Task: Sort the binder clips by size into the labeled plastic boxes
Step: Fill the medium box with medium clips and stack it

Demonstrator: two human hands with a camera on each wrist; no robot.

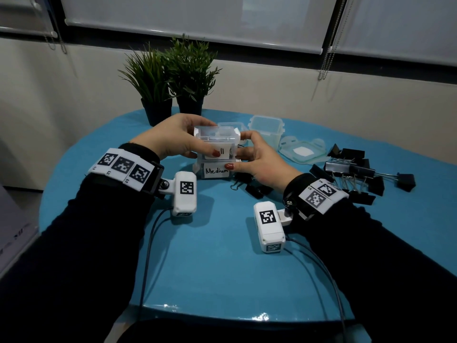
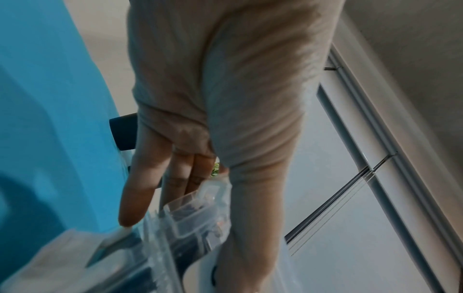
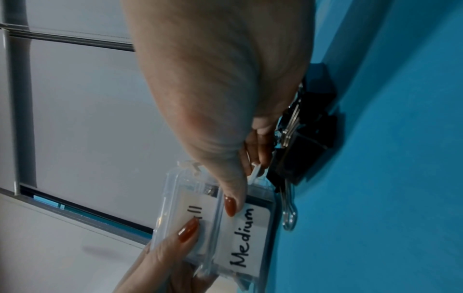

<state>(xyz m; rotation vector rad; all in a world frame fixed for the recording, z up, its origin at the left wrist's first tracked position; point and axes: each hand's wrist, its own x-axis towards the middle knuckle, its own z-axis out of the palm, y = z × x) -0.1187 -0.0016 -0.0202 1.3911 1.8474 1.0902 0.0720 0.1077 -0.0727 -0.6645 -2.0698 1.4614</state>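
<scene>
Both hands close around a small clear lidded box (image 1: 217, 142) whose label, half hidden by a thumb, ends in "ll". The left hand (image 1: 170, 137) clasps its left side, thumb across the label; the right hand (image 1: 259, 159) holds the right side. Directly beneath the grip, touching it, sits the box labelled "Medium" (image 1: 216, 171) on the blue table (image 1: 210, 256). Loose black binder clips (image 1: 356, 169) lie right of the right hand, beside an open container (image 1: 265, 128) and its lid (image 1: 303, 152).

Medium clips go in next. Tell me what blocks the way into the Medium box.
The upper box, its label ending "ll", sits stacked on the Medium box and covers its top. The left hand and right hand both grip that upper box.
</scene>
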